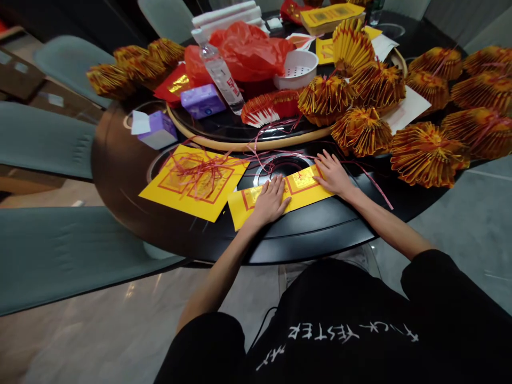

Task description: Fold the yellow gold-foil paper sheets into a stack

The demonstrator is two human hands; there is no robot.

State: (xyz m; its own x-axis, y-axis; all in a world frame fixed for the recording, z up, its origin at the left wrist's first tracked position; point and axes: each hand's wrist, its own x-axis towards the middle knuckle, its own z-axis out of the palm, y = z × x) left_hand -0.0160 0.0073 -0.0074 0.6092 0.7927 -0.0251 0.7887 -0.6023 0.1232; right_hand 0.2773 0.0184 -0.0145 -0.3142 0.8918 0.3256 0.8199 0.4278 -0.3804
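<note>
A strip of yellow paper (302, 198) with red frames and gold foil patches lies on the black table before me. My left hand (272, 200) rests flat on its middle-left part, fingers stretched out. At the strip's right end, my right hand (331, 173) presses down with fingers spread. Left of the strip is a larger yellow sheet (212, 212) bearing a tangle of thin red strings (202, 170). More red string runs across the table beyond both hands. Pleated yellow paper bundles (429, 154) stand to the right.
On the turntable (240, 145) are a plastic bottle (220, 72), a purple tissue pack (202, 101), a red plastic bag (250, 53), a white strainer basket (296, 70) and more pleated bundles. A purple tissue box (159, 130) sits left of it. Grey chairs (72, 250) line the left side.
</note>
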